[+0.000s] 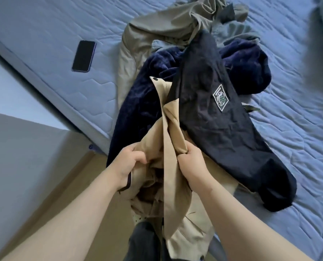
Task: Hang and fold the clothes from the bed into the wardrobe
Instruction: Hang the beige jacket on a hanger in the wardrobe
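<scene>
At the edge of the bed (292,76), your left hand (130,162) and right hand (192,166) are both clenched on bunched folds of a beige garment (172,127), held up out of the heap of clothes. Its far end, marked by a dark snap (154,79), lies partly tucked under the edge of a black jacket (222,132) bearing a diamond patch (220,98). Its near part hangs down past the mattress edge in front of your legs. A navy plush garment (138,102) and an olive one (166,25) lie beside and behind it, all touching in one pile. A phone (84,56) rests well apart on the mattress to the left.

The step in hand looks like freeing the beige piece so it can be hung or folded. To do it well, lift up and toward yourself rather than tugging sideways — the black jacket overlaps it and could be dragged off the bed. Next, move your grips from the crumpled middle to a waistband or shoulder seam — which it has cannot be told yet — and shake the cloth out flat before choosing hanger or fold. The wardrobe is not in view.
</scene>
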The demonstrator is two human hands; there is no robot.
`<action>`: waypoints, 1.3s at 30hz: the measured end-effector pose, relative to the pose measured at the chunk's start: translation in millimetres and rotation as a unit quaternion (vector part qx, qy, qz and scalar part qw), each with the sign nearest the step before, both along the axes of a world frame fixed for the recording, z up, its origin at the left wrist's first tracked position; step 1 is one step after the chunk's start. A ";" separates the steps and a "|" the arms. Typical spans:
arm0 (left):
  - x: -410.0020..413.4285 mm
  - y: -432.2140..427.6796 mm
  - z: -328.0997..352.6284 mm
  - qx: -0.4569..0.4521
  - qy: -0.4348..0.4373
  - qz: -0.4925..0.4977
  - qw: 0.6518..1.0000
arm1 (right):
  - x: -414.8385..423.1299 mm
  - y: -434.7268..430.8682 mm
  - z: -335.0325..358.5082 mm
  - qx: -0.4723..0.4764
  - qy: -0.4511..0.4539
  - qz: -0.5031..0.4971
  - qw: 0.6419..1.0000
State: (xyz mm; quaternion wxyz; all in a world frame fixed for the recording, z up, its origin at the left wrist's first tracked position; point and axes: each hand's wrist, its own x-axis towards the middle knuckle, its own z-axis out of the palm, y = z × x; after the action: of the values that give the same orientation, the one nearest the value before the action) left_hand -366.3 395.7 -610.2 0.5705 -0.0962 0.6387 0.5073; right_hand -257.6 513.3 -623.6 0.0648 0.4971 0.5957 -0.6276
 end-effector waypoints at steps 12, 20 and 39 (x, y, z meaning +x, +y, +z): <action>5.8 -15.0 22.6 -0.028 0.075 0.053 0.995 | 27.7 3.8 29.7 -0.132 -0.032 -0.175 0.975; 30.7 8.8 -13.8 -0.321 0.311 -0.201 0.871 | 114.0 57.6 -26.6 0.005 -0.325 -0.321 0.890; 26.9 35.3 -71.5 -0.146 0.264 -0.369 0.879 | 8.7 76.1 -50.8 0.415 -0.188 0.401 0.794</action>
State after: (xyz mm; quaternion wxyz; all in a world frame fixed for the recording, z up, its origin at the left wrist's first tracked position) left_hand -339.4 431.0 -681.7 0.5064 0.2015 0.8214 0.1683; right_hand -249.0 589.5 -674.4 0.2089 0.3005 0.9213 -0.1316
